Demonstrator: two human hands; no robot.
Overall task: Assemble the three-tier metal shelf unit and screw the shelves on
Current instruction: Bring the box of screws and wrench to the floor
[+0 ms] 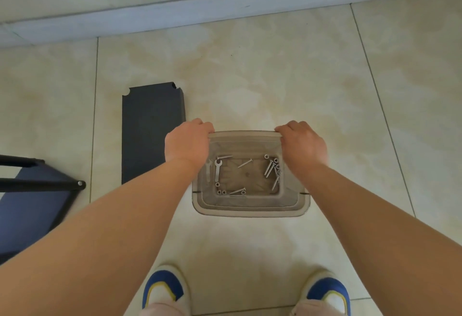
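Pretty early days on this one, by the look of it. A clear plastic tub (251, 205) sits at the centre of the frame on the tiled floor (275, 78), and it's being held at its far rim: the left hand (188, 143) is curled over the upper-left corner and the right hand (303, 144) over the upper-right corner, fingers wrapped round the edge on both sides.

Inside the tub the hardware is all loose. A small wrench (217, 170) lies at the left, and bolts (270, 167) and nuts (221, 192) are scattered across the bottom, so not much seems to have been used up yet.

One dark shelf panel (152, 130) is lying flat on the floor, left of centre, just beside the left hand and not attached to anything. At the far left edge a frame of black tubes (45, 185) can be seen with a dark panel under it. That part may already be partly put together, but it's cut off by the frame edge so it can't really be judged.

So: the hardware is at hand, at least one shelf is left to be mounted and screwed on, and probably most of the fastening is left too.
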